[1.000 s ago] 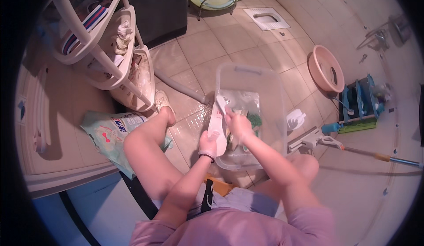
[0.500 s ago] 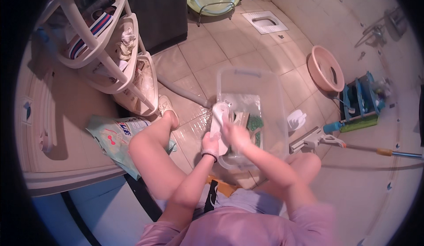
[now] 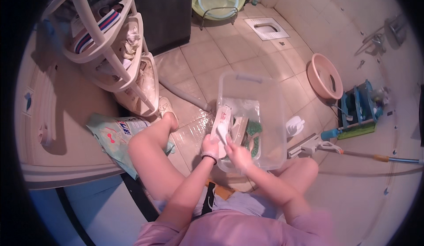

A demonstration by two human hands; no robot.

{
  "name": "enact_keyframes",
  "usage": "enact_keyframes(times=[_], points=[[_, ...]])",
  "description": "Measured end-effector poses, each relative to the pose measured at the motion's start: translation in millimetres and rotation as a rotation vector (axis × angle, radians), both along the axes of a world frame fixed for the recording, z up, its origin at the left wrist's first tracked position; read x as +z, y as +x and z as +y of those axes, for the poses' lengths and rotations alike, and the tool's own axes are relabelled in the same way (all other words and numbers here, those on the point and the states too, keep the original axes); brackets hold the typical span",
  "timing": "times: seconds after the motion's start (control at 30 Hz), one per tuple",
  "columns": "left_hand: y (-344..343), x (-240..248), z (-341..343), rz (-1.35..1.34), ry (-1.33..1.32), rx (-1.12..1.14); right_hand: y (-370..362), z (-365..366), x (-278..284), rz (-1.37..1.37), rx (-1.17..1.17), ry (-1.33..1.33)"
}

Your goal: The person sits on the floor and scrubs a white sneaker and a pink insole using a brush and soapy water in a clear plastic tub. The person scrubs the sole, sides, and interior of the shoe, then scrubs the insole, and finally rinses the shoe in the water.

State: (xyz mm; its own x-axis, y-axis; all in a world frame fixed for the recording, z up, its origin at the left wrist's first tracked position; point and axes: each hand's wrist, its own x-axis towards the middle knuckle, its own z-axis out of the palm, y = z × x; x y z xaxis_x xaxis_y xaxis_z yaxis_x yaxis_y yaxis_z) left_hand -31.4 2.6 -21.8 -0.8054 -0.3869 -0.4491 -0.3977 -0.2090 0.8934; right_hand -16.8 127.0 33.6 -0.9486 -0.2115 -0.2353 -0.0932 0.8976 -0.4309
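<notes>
A white slipper [image 3: 223, 114] with red print on its strap is gripped at its near end by my left hand [image 3: 210, 148], over the left side of a clear plastic tub [image 3: 277, 113]. My right hand [image 3: 239, 156] is closed round the handle of a small white brush [image 3: 221, 132], whose head lies against the slipper; its bristles are hidden. Inside the tub is water, with a green patterned item [image 3: 253, 131] and some pale footwear-like pieces that I cannot fully make out. Both hands are above the tub's near part.
A grey hose [image 3: 185, 95] runs to the tub's left side. A white multi-tier rack [image 3: 148, 80] and a green bag [image 3: 108, 137] are on the left. To the right are a pink basin [image 3: 314, 76], a blue rack [image 3: 353, 109] and a long-handled floor tool [image 3: 318, 144].
My right hand and the brush have come down a little along the slipper, and the red print on its strap now shows. My left hand keeps its hold.
</notes>
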Motion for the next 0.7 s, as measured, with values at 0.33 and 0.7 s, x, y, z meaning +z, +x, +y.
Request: enact_keyframes(times=[0.33,0.7], points=[[1.3,-16.5,-6.1,0.005,0.184,-0.044,-96.5,-27.4,12.2,-0.044,-0.453,-0.396],[8.7,11.3,-7.5,-0.161,1.228,-0.23,-10.5,-39.9,29.5,-0.003,-0.342,-0.469]])
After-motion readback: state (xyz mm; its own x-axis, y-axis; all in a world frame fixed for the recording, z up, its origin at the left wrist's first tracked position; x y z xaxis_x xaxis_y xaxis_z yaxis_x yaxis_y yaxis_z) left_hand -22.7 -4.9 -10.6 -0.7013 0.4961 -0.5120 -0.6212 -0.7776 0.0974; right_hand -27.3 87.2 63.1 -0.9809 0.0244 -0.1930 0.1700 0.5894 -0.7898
